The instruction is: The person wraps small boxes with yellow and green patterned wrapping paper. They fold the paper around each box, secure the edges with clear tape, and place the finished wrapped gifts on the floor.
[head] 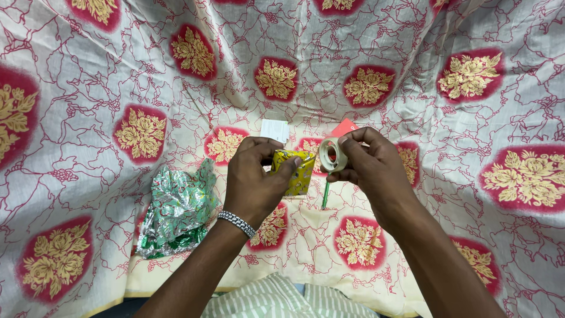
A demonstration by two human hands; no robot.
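My left hand (254,179) grips a small box wrapped in yellow patterned paper (295,171), thumb and fingers curled around its top and left side. A silver bracelet sits on that wrist. Just to the right, my right hand (369,165) pinches a roll of clear tape (331,155) between thumb and fingers, held close to the box's upper right corner. Both hands hover above a white cloth with red and gold flower medallions (447,147).
A crumpled sheet of green and silver wrapping paper (176,209) lies on the cloth at the left. Beyond the hands lie a small white paper slip (275,130) and a red card (344,127). A thin green stick (325,194) lies under the hands.
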